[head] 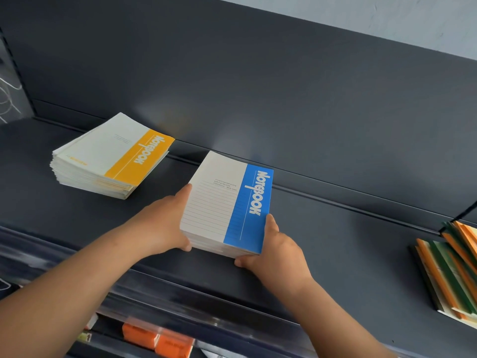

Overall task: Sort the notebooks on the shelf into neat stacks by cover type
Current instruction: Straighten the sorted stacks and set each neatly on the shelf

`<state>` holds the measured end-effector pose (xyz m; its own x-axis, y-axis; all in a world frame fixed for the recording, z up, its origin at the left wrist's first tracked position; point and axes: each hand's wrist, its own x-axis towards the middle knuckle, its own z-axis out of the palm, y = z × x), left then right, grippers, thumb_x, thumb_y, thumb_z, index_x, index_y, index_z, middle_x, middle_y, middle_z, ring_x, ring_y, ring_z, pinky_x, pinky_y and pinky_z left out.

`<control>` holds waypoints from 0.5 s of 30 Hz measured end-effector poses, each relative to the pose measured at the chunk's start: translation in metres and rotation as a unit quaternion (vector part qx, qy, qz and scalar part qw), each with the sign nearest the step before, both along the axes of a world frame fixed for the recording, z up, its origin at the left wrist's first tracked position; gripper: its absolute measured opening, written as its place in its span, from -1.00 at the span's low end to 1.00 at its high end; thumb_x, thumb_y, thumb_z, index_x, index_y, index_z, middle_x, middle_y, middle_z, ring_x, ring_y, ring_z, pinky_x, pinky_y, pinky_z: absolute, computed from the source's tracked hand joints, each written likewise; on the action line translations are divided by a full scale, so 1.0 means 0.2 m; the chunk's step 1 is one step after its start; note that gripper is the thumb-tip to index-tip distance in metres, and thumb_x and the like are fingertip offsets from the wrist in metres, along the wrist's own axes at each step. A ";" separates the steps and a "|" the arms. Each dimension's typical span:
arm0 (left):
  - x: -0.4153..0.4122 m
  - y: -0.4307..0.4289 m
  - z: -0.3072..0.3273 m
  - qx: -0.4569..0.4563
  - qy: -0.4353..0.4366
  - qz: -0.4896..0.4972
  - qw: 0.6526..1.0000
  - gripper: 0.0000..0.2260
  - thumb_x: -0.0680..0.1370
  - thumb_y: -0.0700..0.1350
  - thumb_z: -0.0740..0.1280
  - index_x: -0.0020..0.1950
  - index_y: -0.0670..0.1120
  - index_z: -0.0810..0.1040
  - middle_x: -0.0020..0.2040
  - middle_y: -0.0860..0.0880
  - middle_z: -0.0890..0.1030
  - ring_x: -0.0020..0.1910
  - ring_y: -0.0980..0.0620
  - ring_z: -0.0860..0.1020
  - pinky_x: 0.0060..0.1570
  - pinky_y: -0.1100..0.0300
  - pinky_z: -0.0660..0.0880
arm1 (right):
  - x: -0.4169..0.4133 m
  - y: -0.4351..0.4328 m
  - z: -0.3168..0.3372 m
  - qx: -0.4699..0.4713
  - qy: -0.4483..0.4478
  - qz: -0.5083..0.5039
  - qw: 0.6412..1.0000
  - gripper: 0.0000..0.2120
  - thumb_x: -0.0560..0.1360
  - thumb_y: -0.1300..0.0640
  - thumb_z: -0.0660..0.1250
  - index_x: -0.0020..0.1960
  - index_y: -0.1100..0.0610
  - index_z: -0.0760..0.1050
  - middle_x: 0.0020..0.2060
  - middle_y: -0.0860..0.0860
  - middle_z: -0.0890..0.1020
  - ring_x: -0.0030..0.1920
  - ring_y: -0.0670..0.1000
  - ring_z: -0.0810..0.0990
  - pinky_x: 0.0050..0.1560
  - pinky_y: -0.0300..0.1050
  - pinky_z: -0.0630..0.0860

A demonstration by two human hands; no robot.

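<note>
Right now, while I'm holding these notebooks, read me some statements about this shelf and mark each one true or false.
1. The left hand and right hand grip the blue-banded stack from opposite sides. True.
2. Neither hand touches the yellow-banded stack. True.
3. The yellow-banded stack lies right of the blue-banded stack. False: it lies to the left.
4. The two stacks touch. False: bare shelf separates them.
5. The notebooks at the far right have blue covers. False: they are orange and green notebooks.

Head view, close, looking forward-down onto shelf [335, 254].
</note>
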<state>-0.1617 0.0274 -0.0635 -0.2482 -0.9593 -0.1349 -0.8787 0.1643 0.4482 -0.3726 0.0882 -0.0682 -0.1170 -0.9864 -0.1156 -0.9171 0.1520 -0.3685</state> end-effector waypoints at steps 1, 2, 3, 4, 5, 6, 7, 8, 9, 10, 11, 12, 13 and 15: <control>0.00 0.00 0.00 0.001 -0.006 0.000 1.000 -0.08 0.25 -0.07 0.58 0.44 0.15 0.08 0.21 0.10 0.49 0.13 0.05 0.51 0.03 0.10 0.54 | 0.00 0.00 0.00 0.000 -0.004 0.001 1.000 -0.02 0.40 -0.15 0.45 0.56 0.09 -0.08 0.18 0.00 0.54 0.20 0.05 0.53 0.11 -0.12 0.48; -0.01 0.00 0.00 0.005 -0.013 0.001 1.000 -0.09 0.26 -0.07 0.57 0.43 0.14 0.08 0.22 0.08 0.48 0.13 0.04 0.50 0.04 0.09 0.54 | 0.00 0.00 0.00 0.001 -0.010 0.002 1.000 -0.02 0.41 -0.15 0.45 0.56 0.08 -0.10 0.21 0.00 0.53 0.22 0.05 0.51 0.13 -0.12 0.47; -0.01 0.01 0.01 0.009 -0.020 0.001 1.000 -0.09 0.27 -0.06 0.57 0.44 0.13 0.07 0.24 0.07 0.46 0.15 0.03 0.49 0.06 0.09 0.53 | -0.01 0.01 0.00 0.001 -0.018 0.004 1.000 -0.02 0.41 -0.15 0.45 0.56 0.08 -0.10 0.25 0.00 0.51 0.25 0.05 0.49 0.17 -0.11 0.45; -0.02 0.01 0.02 0.013 -0.028 0.001 1.000 -0.08 0.27 -0.05 0.57 0.44 0.12 0.05 0.27 0.05 0.43 0.19 0.02 0.47 0.08 0.09 0.52 | -0.01 0.01 -0.01 -0.002 -0.026 0.008 1.000 -0.02 0.40 -0.15 0.46 0.56 0.07 -0.09 0.29 -0.01 0.47 0.28 0.04 0.46 0.22 -0.11 0.42; -0.02 0.02 0.03 0.013 -0.037 -0.001 0.999 -0.06 0.28 -0.03 0.57 0.46 0.11 0.03 0.33 0.04 0.38 0.25 0.01 0.43 0.13 0.08 0.49 | -0.01 0.02 -0.01 -0.008 -0.036 0.011 0.999 -0.02 0.39 -0.14 0.47 0.56 0.06 -0.08 0.33 -0.03 0.44 0.32 0.04 0.43 0.27 -0.10 0.39; -0.03 0.02 0.04 0.008 -0.051 -0.004 0.999 -0.03 0.28 0.01 0.57 0.48 0.09 0.00 0.41 0.02 0.29 0.33 -0.01 0.37 0.21 0.06 0.45 | -0.02 0.02 -0.01 -0.019 -0.046 0.015 0.999 -0.03 0.38 -0.14 0.48 0.55 0.05 -0.06 0.36 -0.06 0.40 0.35 0.02 0.40 0.31 -0.09 0.37; -0.04 0.03 0.05 0.000 -0.074 -0.007 0.997 0.01 0.28 0.05 0.57 0.51 0.09 -0.06 0.50 0.00 0.17 0.42 -0.04 0.27 0.29 0.02 0.38 | -0.03 0.03 -0.01 -0.031 -0.054 0.020 0.998 -0.04 0.37 -0.14 0.48 0.54 0.03 -0.03 0.38 -0.09 0.37 0.38 0.01 0.37 0.34 -0.09 0.35; -0.06 0.04 0.07 -0.009 -0.100 -0.012 0.995 0.07 0.29 0.09 0.56 0.53 0.08 -0.14 0.55 -0.01 0.03 0.49 -0.06 0.16 0.36 -0.01 0.28 | -0.04 0.03 0.00 -0.041 -0.061 0.025 0.997 -0.04 0.37 -0.14 0.49 0.54 0.02 -0.03 0.42 -0.11 0.32 0.42 0.00 0.33 0.38 -0.08 0.31; -0.08 0.05 0.09 -0.022 -0.121 -0.018 0.992 0.11 0.30 0.13 0.55 0.55 0.07 -0.20 0.58 -0.02 -0.08 0.53 -0.08 0.06 0.42 -0.02 0.19 | -0.06 0.04 0.00 -0.047 -0.065 0.031 0.996 -0.03 0.37 -0.13 0.49 0.55 0.01 -0.04 0.47 -0.12 0.26 0.46 -0.02 0.27 0.43 -0.08 0.26; -0.10 0.06 0.10 -0.036 -0.133 -0.026 0.990 0.12 0.30 0.16 0.54 0.55 0.07 -0.24 0.58 -0.02 -0.14 0.54 -0.07 0.00 0.45 -0.02 0.13 | -0.07 0.05 0.00 -0.051 -0.068 0.035 0.996 -0.02 0.38 -0.13 0.48 0.57 0.01 -0.06 0.51 -0.13 0.20 0.50 -0.04 0.20 0.47 -0.09 0.20; -0.13 0.07 0.12 -0.049 -0.135 -0.037 0.989 0.13 0.31 0.19 0.52 0.55 0.07 -0.25 0.58 -0.02 -0.16 0.55 -0.06 -0.05 0.46 -0.03 0.09 | -0.09 0.06 0.01 -0.054 -0.071 0.039 0.995 -0.02 0.39 -0.14 0.48 0.58 0.00 -0.08 0.54 -0.13 0.14 0.52 -0.05 0.15 0.49 -0.10 0.15; -0.16 0.08 0.14 -0.059 -0.129 -0.049 0.989 0.12 0.31 0.21 0.51 0.55 0.07 -0.25 0.58 -0.01 -0.17 0.55 -0.04 -0.07 0.47 -0.02 0.06 | -0.10 0.06 0.02 -0.057 -0.076 0.040 0.995 -0.02 0.40 -0.14 0.47 0.58 -0.01 -0.08 0.55 -0.14 0.11 0.53 -0.07 0.11 0.49 -0.11 0.12; -0.18 0.09 0.15 -0.066 -0.117 -0.061 0.989 0.10 0.32 0.23 0.49 0.55 0.08 -0.25 0.58 0.01 -0.16 0.56 -0.02 -0.09 0.47 -0.01 0.05 | -0.12 0.07 0.02 -0.059 -0.079 0.041 0.994 -0.02 0.40 -0.15 0.47 0.58 -0.01 -0.08 0.56 -0.13 0.09 0.54 -0.08 0.08 0.50 -0.13 0.09; -0.25 0.11 0.17 -0.072 -0.084 -0.084 0.990 0.05 0.34 0.25 0.46 0.56 0.10 -0.21 0.59 0.04 -0.12 0.56 0.04 -0.08 0.48 0.04 0.03 | -0.16 0.09 0.04 -0.064 -0.080 0.041 0.994 -0.04 0.42 -0.18 0.44 0.58 -0.02 -0.08 0.57 -0.11 0.05 0.55 -0.09 0.02 0.50 -0.15 0.05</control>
